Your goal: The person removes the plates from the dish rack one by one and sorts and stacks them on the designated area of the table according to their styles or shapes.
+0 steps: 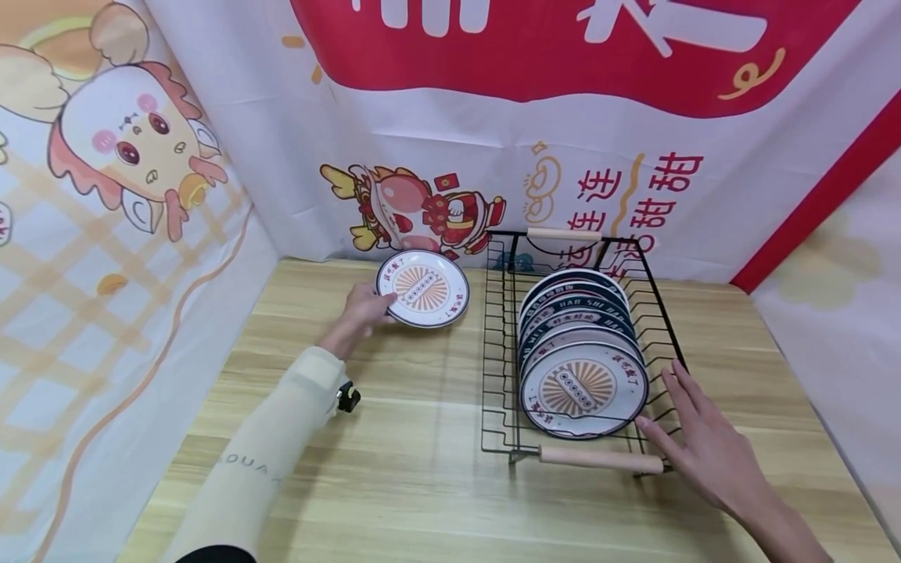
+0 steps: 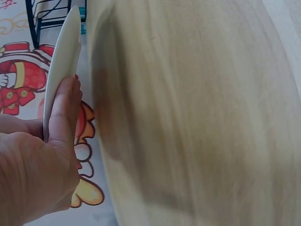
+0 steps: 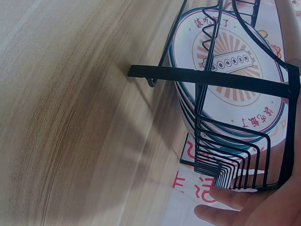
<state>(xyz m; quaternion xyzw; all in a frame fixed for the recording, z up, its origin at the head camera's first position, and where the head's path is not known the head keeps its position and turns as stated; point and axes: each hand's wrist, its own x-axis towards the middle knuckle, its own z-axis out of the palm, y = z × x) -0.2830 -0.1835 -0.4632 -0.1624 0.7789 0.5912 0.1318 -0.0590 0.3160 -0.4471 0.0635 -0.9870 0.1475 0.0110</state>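
My left hand (image 1: pixel 364 306) pinches a small white plate (image 1: pixel 425 289) at its left edge, thumb on the printed face, fingers beneath. In the left wrist view that plate (image 2: pixel 63 61) shows edge-on, raised above the table. Several patterned plates stand upright in a row in a black wire dish rack (image 1: pixel 496 450); the front plate (image 1: pixel 584 389) has the same orange sunburst print. On the rack's right side rests my right hand (image 1: pixel 711 450), its fingers fairly straight and the thumb near the front plate. The right wrist view shows these fingers (image 3: pixel 225 200) along the rack's outer side.
The rack has wooden handles, with the front handle (image 1: pixel 601 459) nearest me. It stands on a light wooden table (image 1: pixel 394 469). A printed cloth (image 1: pixel 436 125) hangs behind the table and along both sides. A small black object (image 1: pixel 348 396) is at my left wrist.
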